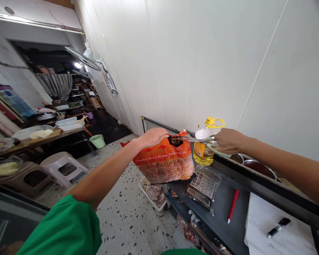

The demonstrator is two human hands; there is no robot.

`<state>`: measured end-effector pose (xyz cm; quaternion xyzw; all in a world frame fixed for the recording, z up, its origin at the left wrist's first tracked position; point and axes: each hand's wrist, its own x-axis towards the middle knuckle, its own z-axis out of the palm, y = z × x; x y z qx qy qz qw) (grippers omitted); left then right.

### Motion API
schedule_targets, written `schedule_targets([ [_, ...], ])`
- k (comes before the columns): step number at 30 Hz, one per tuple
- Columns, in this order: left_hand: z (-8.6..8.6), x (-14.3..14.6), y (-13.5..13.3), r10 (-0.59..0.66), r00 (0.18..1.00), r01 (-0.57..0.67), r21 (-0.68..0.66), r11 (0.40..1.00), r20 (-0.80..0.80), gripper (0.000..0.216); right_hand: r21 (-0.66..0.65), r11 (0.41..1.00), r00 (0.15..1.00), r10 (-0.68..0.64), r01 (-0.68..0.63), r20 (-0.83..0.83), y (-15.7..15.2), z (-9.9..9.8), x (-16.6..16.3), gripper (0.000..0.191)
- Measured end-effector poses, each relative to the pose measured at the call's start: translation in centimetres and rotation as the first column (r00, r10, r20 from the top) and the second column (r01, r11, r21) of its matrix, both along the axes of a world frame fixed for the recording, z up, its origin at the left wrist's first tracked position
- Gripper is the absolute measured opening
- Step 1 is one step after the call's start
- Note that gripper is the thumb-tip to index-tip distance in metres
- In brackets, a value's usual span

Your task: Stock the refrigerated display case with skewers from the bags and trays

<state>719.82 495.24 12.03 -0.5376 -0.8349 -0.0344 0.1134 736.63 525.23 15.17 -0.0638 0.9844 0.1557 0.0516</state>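
My left hand (155, 136) grips the top edge of a large orange food bag (162, 159) printed "Tianqi Spicy Pork Shashlik", which hangs upright over the near end of a dark shelf. In my right hand (225, 141) is a pair of scissors (198, 140), its handles partly hidden by my fingers. The blades lie across the top of the bag, where a narrow strip (183, 133) stands loose. Right behind the scissors is an oil bottle (204, 156) with a yellow cap.
On the dark shelf (220, 209) lie a calculator (202, 186) in clear plastic, a red pen (233, 205), a black marker (279, 227) and papers (279, 244). Metal pots (259, 168) stand behind its raised edge. Stools (63, 166) and a green bucket (98, 141) are on the left.
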Motion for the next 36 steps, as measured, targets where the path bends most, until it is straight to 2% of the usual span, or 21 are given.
schedule_targets([
  [3,-0.2,0.3,0.6,0.008,0.999,-0.008,0.005,1.000,0.033,0.044,0.005,1.000,1.000,-0.019,0.019,-0.012,-0.7,-0.3,0.1,0.080],
  [6,-0.4,0.7,1.1,0.021,1.000,-0.021,0.021,1.000,0.007,0.045,0.005,1.000,1.000,-0.002,0.002,-0.026,-1.4,-0.3,0.0,0.079],
  [11,-0.7,0.8,1.7,-0.024,0.998,0.028,0.060,0.998,-0.063,0.045,0.005,1.000,1.000,0.007,-0.007,-0.018,-3.2,0.0,-1.3,0.078],
  [14,-0.5,0.7,1.9,-0.056,0.995,0.060,0.039,0.997,-0.086,0.041,0.039,0.997,0.997,0.070,-0.069,-0.029,-4.8,-0.1,-2.6,0.070],
  [17,-0.3,0.5,1.9,-0.067,0.993,0.069,0.018,0.997,-0.099,0.038,0.060,0.994,0.994,0.090,-0.087,-0.056,-5.8,-0.4,-3.5,0.055],
  [19,-0.3,0.4,1.9,-0.059,0.993,0.062,0.022,0.998,-0.097,0.038,0.064,0.995,0.995,0.077,-0.073,-0.056,-5.8,-0.5,-3.7,0.044],
  [21,-0.3,0.3,1.9,-0.070,0.994,0.073,0.033,0.997,-0.086,0.038,0.067,0.995,0.996,0.071,-0.068,-0.052,-5.5,-0.5,-3.6,0.042],
  [26,-0.3,0.3,2.2,-0.131,0.988,0.134,0.038,0.990,-0.080,0.042,-0.007,0.993,0.993,0.117,-0.117,-0.004,-5.3,-0.5,-3.5,0.064],
  [32,-0.6,-1.0,2.5,-0.178,0.983,0.180,0.070,0.981,-0.037,0.043,-0.032,0.998,0.998,0.060,-0.059,0.006,-5.9,-0.9,-4.0,0.065],
  [34,-0.9,-1.5,2.1,-0.163,0.986,0.165,0.100,0.981,-0.029,0.044,-0.023,0.997,0.997,0.074,-0.074,-0.024,-4.8,-1.1,-3.4,0.061],
  [36,-1.3,-1.7,1.7,-0.120,0.993,0.122,0.120,0.985,-0.019,0.047,-0.018,1.000,0.999,0.025,-0.026,-0.048,-2.7,-1.6,-2.0,0.055],
])
